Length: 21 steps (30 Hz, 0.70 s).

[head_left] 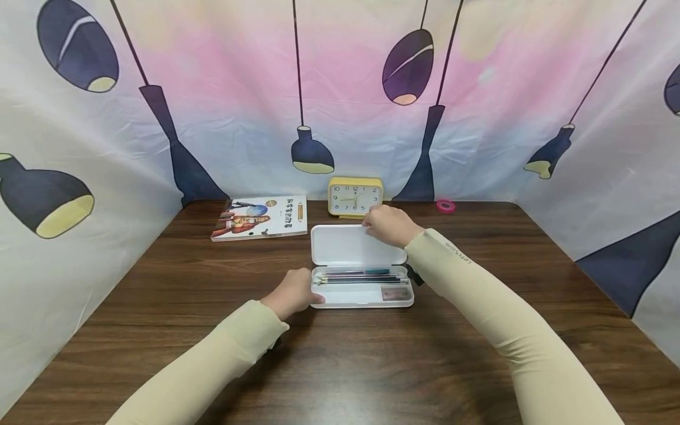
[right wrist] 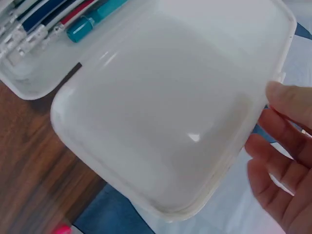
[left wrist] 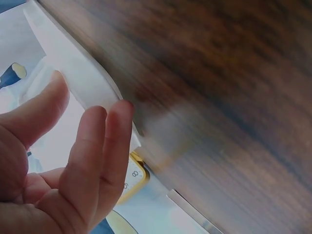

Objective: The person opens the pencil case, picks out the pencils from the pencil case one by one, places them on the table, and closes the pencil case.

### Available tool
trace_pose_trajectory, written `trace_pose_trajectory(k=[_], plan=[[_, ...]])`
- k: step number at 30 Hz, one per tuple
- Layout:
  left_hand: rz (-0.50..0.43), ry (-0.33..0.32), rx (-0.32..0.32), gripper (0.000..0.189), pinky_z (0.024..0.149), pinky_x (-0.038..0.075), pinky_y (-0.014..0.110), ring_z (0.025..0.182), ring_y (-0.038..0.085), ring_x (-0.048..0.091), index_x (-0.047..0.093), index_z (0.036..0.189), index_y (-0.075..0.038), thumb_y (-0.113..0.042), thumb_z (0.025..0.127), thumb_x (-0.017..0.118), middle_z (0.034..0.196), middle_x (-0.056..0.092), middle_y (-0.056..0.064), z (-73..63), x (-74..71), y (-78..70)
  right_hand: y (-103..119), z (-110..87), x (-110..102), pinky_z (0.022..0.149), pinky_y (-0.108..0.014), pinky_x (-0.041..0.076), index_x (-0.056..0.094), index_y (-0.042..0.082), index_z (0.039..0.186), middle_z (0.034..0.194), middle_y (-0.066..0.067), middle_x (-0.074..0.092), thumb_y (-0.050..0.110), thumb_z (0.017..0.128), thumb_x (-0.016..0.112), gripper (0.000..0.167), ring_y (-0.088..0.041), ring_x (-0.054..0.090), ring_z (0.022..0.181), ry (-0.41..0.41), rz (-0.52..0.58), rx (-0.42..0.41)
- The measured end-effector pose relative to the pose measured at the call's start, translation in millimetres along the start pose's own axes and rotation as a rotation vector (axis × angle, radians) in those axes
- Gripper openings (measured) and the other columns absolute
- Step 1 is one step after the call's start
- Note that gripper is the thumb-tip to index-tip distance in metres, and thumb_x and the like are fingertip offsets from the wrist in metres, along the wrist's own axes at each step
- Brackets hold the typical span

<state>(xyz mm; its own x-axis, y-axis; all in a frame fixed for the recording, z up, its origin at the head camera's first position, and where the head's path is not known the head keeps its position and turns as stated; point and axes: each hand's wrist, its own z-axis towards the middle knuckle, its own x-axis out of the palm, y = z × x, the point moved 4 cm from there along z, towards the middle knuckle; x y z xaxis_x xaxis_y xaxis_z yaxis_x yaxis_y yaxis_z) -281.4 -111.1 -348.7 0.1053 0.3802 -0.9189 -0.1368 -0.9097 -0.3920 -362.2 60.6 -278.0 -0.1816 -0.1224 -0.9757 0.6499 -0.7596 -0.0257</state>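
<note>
A white pencil case (head_left: 347, 297) lies on the table with its lid (head_left: 340, 245) raised and leaning back. Several pencils or pens (head_left: 361, 280) lie along its rear compartment, one of them with a teal cap (right wrist: 80, 30). A small clear-and-brownish item (head_left: 395, 293) sits in the front right compartment; its kind is unclear. My left hand (head_left: 292, 293) holds the case's left end between thumb and fingers. At the lid's upper edge, my right hand (head_left: 392, 225) pinches the rim, the thumb on the inner side and the other fingers behind.
Behind the lid stands a yellow alarm clock (head_left: 355, 198). A white illustrated book (head_left: 260, 217) lies at the back left, and a pink ring-shaped item (head_left: 445, 205) at the back right. A lamp-patterned cloth (head_left: 239, 88) hangs behind the wooden table (head_left: 361, 360).
</note>
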Motion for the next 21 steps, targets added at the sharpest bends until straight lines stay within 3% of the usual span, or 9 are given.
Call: trace_pose_trajectory(k=[5,13,21], plan=[[0.004,-0.002,-0.004,0.039,0.065,0.044,0.035,0.067,0.020,0.050,0.059,0.085,0.006,-0.021,0.064,0.077,0.074,0.058,0.012,0.4,-0.8,0.2,-9.7,-5.8,7.3,0.069,-0.034,0.047,0.064,0.005,0.105,0.098,-0.011,0.057,0.011,0.079,0.062,0.026,-0.023,0.054,0.090,0.041,-0.054,0.032],[0.021,0.008,-0.019,0.039,0.064,0.044,0.034,0.066,0.019,0.049,0.058,0.084,0.006,-0.023,0.065,0.077,0.073,0.057,0.012,0.6,-0.3,0.1,-24.8,-21.0,9.4,0.075,-0.036,0.045,0.061,0.004,0.108,0.102,-0.011,0.056,0.013,0.078,0.063,0.032,-0.024,0.051,0.093,0.059,-0.040,0.081],[0.004,0.016,-0.022,0.039,0.061,0.043,0.033,0.065,0.019,0.047,0.057,0.086,0.007,-0.022,0.066,0.076,0.074,0.057,0.012,-0.4,1.7,1.7,-29.8,-32.7,18.9,0.087,-0.040,0.038,0.055,0.004,0.116,0.119,-0.013,0.049,0.015,0.077,0.064,0.042,-0.028,0.043,0.109,0.095,0.046,0.099]])
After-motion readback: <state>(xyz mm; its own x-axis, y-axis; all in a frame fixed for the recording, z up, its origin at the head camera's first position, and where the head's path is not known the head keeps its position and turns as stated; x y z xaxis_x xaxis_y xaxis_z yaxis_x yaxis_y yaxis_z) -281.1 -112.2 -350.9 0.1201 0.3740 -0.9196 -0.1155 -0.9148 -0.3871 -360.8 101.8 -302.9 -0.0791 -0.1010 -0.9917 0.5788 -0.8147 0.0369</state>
